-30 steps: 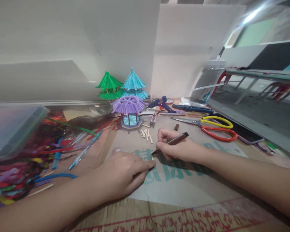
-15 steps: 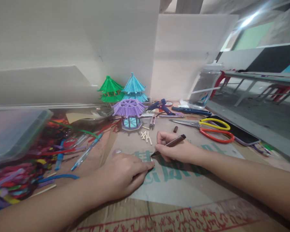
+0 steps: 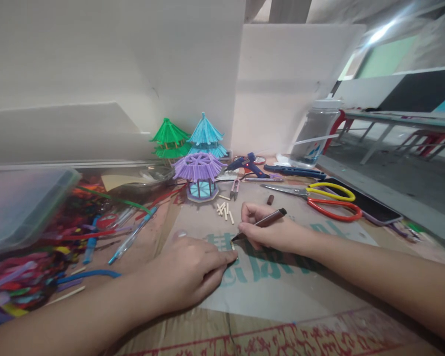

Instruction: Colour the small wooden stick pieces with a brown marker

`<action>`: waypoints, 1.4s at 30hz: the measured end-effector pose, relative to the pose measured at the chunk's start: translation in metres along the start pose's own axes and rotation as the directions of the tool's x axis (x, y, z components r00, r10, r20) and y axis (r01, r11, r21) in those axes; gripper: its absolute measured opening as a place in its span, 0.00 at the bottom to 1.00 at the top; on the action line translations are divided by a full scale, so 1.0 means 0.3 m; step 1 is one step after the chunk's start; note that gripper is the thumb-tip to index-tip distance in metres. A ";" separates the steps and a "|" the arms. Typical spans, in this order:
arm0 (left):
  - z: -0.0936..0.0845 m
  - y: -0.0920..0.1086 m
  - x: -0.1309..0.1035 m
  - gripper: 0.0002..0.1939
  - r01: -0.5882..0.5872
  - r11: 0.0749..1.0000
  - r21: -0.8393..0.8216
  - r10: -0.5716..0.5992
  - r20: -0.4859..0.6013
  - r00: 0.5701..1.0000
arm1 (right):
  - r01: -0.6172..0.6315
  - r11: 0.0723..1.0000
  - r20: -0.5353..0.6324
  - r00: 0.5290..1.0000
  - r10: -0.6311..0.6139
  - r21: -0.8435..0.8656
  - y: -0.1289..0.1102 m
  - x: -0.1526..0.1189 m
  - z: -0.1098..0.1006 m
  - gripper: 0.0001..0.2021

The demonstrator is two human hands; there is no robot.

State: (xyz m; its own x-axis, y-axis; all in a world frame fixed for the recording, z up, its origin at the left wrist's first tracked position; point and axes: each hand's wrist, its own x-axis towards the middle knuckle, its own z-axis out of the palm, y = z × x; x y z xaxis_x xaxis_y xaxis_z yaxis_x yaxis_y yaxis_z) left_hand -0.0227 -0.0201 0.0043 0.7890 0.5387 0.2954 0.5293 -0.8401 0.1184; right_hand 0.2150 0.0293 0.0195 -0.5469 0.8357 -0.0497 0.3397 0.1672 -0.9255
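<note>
The right hand grips a brown marker, tip on a small stick pinned under left hand fingertips at 6 o'clock of the purple pavilion. A slip would likely ink the fingers.

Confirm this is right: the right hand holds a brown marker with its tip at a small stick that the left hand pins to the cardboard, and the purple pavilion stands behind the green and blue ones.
Wrong on one point. In the head view the purple pavilion stands in front of the green pavilion and the blue pavilion, nearer the hands. The rest holds: the right hand holds the brown marker, tip at the small stick pinned by the left hand.
</note>
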 end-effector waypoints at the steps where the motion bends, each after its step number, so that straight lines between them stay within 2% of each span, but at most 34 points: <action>1: 0.000 0.000 0.000 0.16 0.007 1.000 -0.002 -0.007 0.004 1.000 | 0.005 1.000 -0.006 1.000 -0.005 0.005 0.002 0.001 0.001 0.09; 9: 0.005 -0.005 0.002 0.17 -0.005 1.000 0.000 0.005 -0.014 1.000 | -0.025 1.000 0.023 0.999 0.025 0.007 -0.004 -0.002 0.001 0.10; 16: 0.002 0.001 0.002 0.16 -0.004 1.000 -0.023 0.004 -0.011 1.000 | -0.026 1.000 -0.002 1.000 0.026 0.005 -0.021 -0.003 0.004 0.10; 33: 0.001 -0.002 -0.003 0.15 -0.027 1.000 0.016 0.027 -0.031 0.999 | -0.032 0.999 0.012 0.999 0.031 0.024 -0.007 -0.001 0.002 0.10; 42: 0.002 -0.002 -0.001 0.15 -0.028 0.999 0.019 0.029 -0.032 0.999 | -0.037 0.999 0.059 0.998 0.036 0.015 -0.010 -0.004 -0.003 0.11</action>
State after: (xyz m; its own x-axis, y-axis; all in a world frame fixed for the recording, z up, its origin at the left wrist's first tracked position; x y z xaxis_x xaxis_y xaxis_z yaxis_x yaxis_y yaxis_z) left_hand -0.0232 -0.0198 0.0037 0.7936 0.5120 0.3288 0.5126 -0.8537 0.0924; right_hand 0.2152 0.0283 0.0226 -0.5785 0.8088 -0.1056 0.3482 0.1279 -0.9287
